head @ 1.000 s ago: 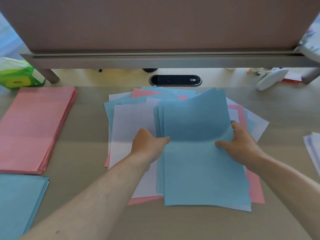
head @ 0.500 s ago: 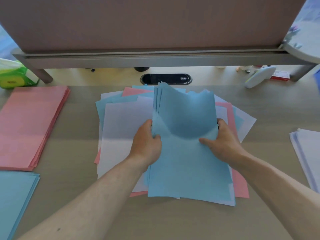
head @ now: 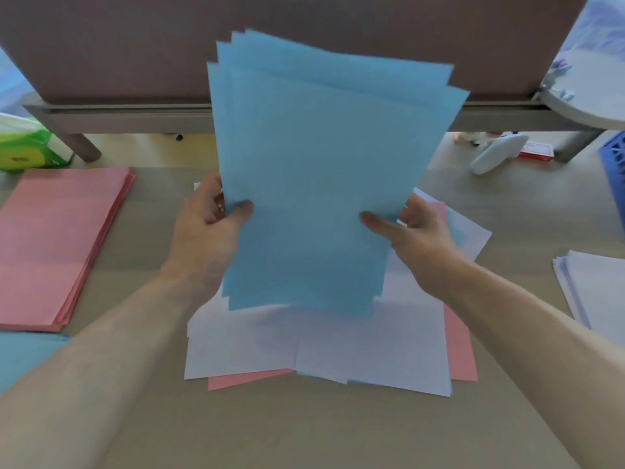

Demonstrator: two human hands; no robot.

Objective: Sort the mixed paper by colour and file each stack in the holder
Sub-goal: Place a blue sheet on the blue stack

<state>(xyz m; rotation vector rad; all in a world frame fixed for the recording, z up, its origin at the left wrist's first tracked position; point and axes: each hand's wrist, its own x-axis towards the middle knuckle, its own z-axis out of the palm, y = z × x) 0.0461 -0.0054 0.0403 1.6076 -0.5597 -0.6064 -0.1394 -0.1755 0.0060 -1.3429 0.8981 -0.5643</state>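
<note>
Blue sheets: a small sheaf held up off the desk, nearly upright and facing the camera, its top edges fanned unevenly against the divider.
Left hand: grips the sheaf's left edge low down, thumb on the front face, fingers curled behind.
Right hand: grips the right edge at about the same height, thumb pressed flat on the front, fingers behind the paper.
Mixed pile: lies on the desk directly under the sheaf; white sheets show on top, pink edges stick out at the near left and along the right side, and thin blue slivers show at the near edge.
Pink stack: flat on the desk well to the left, edges roughly squared.
Blue stack: at the near left, just in front of the pink stack, partly cut off by the frame and the left forearm.
White stack: at the right edge, apart from the pile.
Desk: wood-toned.
Divider: brown panel standing along the far side.
Green pack: far left, behind the pink stack.
White device: far right, next to a red box.
Blue crate: only a corner shows at the right edge.
</note>
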